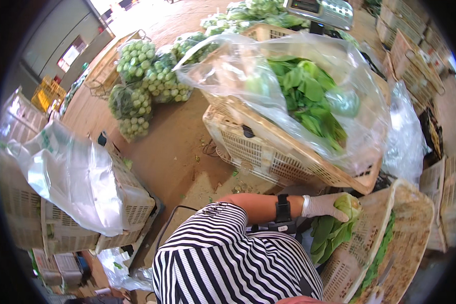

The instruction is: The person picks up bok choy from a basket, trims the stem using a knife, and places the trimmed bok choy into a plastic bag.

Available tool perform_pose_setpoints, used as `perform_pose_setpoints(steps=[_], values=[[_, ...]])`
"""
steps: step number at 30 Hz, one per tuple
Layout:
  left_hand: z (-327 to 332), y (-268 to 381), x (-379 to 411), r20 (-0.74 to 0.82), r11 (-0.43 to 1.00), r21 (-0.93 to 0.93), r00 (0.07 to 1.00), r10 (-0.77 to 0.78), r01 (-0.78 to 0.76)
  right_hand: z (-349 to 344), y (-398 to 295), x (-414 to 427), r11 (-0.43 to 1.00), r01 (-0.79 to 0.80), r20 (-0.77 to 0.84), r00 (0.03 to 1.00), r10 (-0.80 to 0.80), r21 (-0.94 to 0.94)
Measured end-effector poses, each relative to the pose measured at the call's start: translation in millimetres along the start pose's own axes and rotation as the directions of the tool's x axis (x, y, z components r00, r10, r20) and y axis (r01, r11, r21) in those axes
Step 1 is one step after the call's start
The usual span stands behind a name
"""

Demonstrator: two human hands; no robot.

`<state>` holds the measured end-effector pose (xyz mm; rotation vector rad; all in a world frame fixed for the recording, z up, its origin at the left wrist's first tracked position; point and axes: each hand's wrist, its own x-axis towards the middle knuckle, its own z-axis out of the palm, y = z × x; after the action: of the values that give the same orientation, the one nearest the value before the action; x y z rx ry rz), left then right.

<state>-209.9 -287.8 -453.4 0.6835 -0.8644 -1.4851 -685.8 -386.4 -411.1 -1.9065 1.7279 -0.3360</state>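
Note:
My left hand [325, 206], in a pale glove, grips a head of bok choy [333, 235] by its pale base; the leaves hang down. It is held beside the near wall of a worn plastic crate [412, 228], where more green leaves [378, 252] show. At the bottom edge, my gloved right hand [375, 297] is partly cut off and blurred, around what looks like a knife [387, 268] with a narrow grey blade. Ahead, a clear plastic bag [235, 76] lines a tilted crate [285, 142] and holds loose bok choy [307, 87].
Mesh bags of round pale green vegetables [136, 83] sit on the floor beyond. Stacked crates under plastic sheeting [79, 174] stand at left. A scale [321, 13] rises behind the lined crate. More plastic bags [402, 133] hang at right, near further crates [414, 62].

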Motion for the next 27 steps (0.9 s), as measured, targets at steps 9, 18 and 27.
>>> perform_pose_setpoints(steps=[9, 18, 27], values=[[-30, -2, -26, -0.062, 1.0, 0.003, 0.998, 0.027, -0.027, 69, 11, -17, 0.979, 0.197, -0.372, 0.907, -0.2, -0.046], [-31, -19, -30, 0.07, 0.997, 0.027, 0.995, -0.076, 0.074, 93, 56, -38, 0.939, -0.134, -0.707, 0.693, -0.139, -0.316], [10, -18, -18, 0.198, 0.972, 0.048, 0.951, -0.236, 0.231, 101, -56, -42, 0.968, -0.049, -0.772, 0.613, -0.165, -0.246]])
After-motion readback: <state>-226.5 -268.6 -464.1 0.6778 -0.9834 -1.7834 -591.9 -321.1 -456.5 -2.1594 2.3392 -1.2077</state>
